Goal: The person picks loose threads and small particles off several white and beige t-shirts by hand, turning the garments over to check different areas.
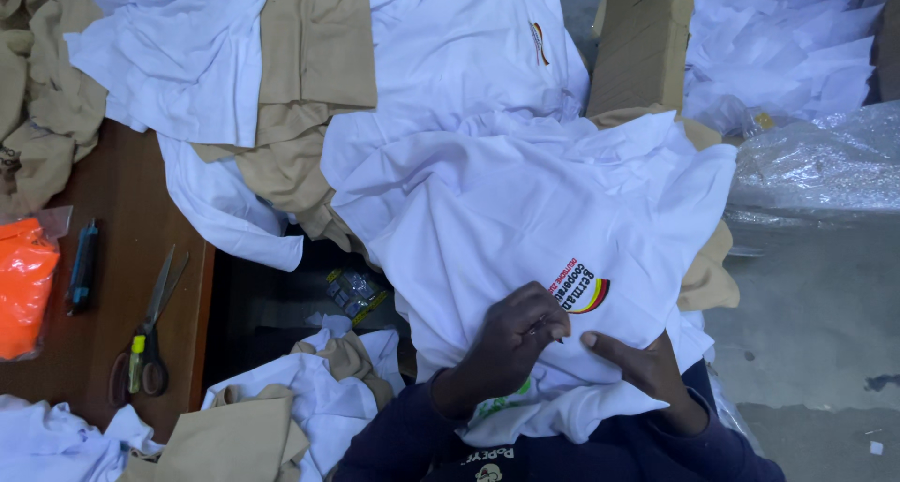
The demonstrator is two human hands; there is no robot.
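White shirt lies on the lap; left hand pinches something tiny, indistinct; right hand presses flat on the cloth.

Garment: dark navy long-sleeved top | Sleeves: full length, ending at both wrists, soft folds along the forearms | Marking: small pale printed emblem with lettering on the chest, partly cut off by the frame's lower edge | hands: left hand and right hand bare, no gloves.
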